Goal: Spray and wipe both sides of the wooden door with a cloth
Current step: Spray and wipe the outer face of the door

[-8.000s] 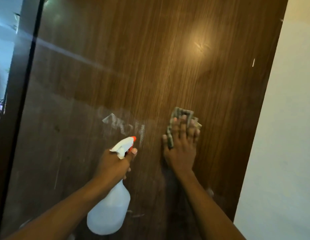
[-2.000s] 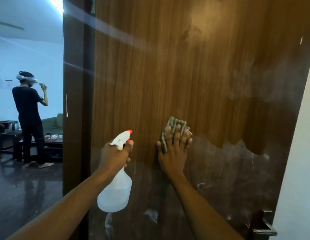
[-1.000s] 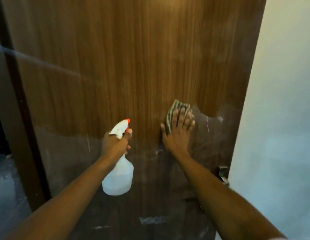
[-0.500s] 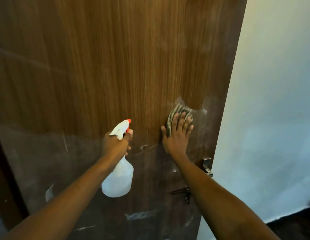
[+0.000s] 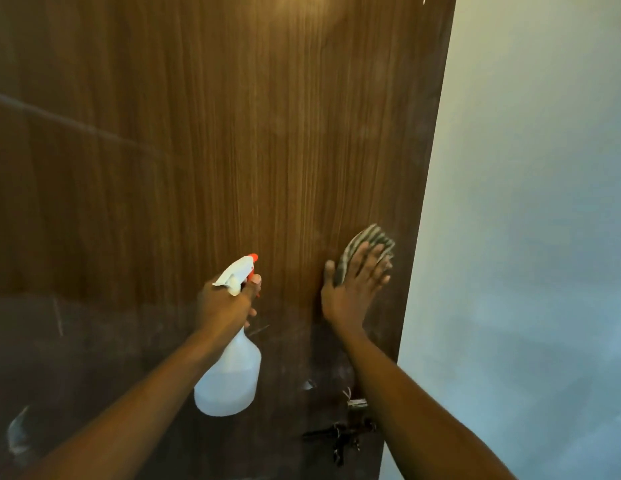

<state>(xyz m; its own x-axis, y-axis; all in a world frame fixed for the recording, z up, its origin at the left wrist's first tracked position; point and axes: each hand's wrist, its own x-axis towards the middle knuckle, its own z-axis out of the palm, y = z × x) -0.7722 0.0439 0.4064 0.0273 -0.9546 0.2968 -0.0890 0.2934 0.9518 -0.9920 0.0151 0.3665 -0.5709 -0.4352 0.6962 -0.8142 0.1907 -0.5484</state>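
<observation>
The right hand (image 5: 354, 289) has slid the striped cloth (image 5: 366, 239) across to the right edge of the door (image 5: 267, 133), right of centre in the frame. Half a second ago it sat a little further in from that edge. The fingers lie straight and spread, pressing the cloth flat against the wood.

The misty patch that hung beside the cloth a moment back is mostly gone, and the wood above and to the left of it now looks evenly brown. That suggests this stroke has finished the band at this height.

The left hand (image 5: 226, 303) is unchanged, wrapped round the neck of the spray bottle (image 5: 229, 379) with a finger at the trigger, nozzle towards the door.

A duller, streaked strip (image 5: 77, 358) still runs along the lower frame, down to the handle and keys (image 5: 340, 436), so lower passes probably remain on this side.
</observation>
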